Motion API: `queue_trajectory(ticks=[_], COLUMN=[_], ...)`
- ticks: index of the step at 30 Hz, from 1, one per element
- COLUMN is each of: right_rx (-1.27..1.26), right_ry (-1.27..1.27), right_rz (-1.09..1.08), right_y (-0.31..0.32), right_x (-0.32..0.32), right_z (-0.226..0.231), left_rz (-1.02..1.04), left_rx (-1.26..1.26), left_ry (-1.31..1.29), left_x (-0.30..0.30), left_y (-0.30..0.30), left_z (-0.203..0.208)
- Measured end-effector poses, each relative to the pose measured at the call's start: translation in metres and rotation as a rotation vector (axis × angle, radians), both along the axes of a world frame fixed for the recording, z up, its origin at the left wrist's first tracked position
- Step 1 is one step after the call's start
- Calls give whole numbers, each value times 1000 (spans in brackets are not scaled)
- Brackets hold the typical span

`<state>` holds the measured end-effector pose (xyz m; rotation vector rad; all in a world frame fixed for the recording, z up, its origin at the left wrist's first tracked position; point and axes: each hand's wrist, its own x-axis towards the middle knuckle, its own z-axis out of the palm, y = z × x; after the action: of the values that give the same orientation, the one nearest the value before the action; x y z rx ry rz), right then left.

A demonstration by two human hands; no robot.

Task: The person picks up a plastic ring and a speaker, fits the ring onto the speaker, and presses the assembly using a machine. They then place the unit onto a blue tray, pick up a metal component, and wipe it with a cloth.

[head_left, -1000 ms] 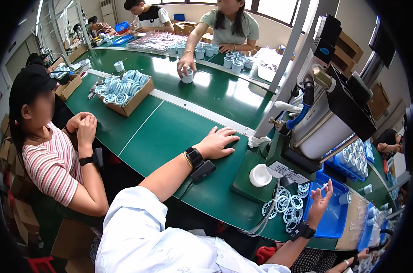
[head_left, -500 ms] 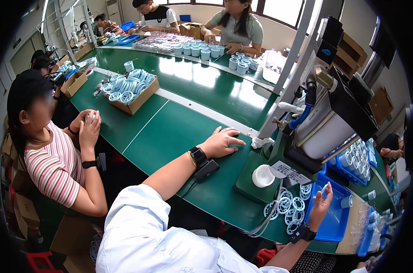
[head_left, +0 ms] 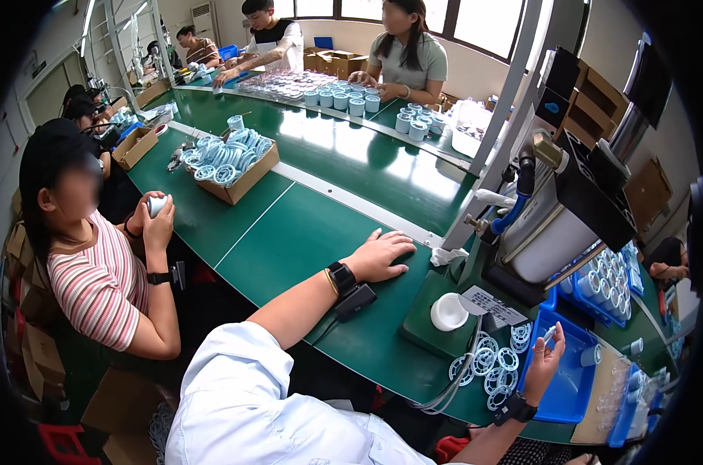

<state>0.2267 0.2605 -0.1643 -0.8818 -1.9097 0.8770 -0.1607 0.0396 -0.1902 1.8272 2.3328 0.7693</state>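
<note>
My left hand (head_left: 380, 256) lies palm down on the green worktable (head_left: 289, 248), fingers stretched out, holding nothing. Over the blue tray (head_left: 570, 380) at the right, my right hand (head_left: 543, 363) is raised, its fingertips pinching a small pale piece (head_left: 551, 333) too small to name. Between my hands stands a bench press (head_left: 533, 232) with a white round cup-shaped holder (head_left: 449, 311) on its green base. Several light-blue slotted rings (head_left: 492, 364) lie just left of my right hand. Inside the tray, a light-blue cup (head_left: 591, 355) rests near the right side.
A cardboard box (head_left: 247, 182) full of pale-blue rings stands at the far left. Beside it a co-worker in a striped shirt (head_left: 96, 279) holds a white cup. Blue cups (head_left: 356, 105) stand in rows across the table. Cables (head_left: 453, 387) hang near the press base.
The view has shifted slightly. My left hand stays on the table, its fingers somewhat closer together. My right hand still pinches the small piece. The co-worker at the left has turned the cup.
</note>
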Motion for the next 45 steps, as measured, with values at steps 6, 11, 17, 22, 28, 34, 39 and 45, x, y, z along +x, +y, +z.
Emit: queue_trajectory(ticks=[6,11,17,22,28,34,39,45], right_rx=[-10,-57,-30,-92,-53,-76,-25,-62], right_ry=[-62,-22,1,-7,17,17,-8,-16], right_rz=[-26,5,23,26,13,34,62,26], right_y=[0,-3,9,3,3,11,23,8], right_x=[-2,-4,3,0,-5,4,11,1], right_z=[4,5,-5,-3,-1,-11,-20,-7], left_rz=[-1,-14,5,18,14,-21,-26,35], left_rx=[-55,-51,-86,-105,-39,-110,-134,-124], left_ry=[15,9,40,33,60,110,94,-50], left_x=[-4,-6,0,-2,-6,1,4,4], left_y=[2,0,5,-1,5,0,0,3], left_z=[-2,-6,-1,0,-8,-3,5,3])
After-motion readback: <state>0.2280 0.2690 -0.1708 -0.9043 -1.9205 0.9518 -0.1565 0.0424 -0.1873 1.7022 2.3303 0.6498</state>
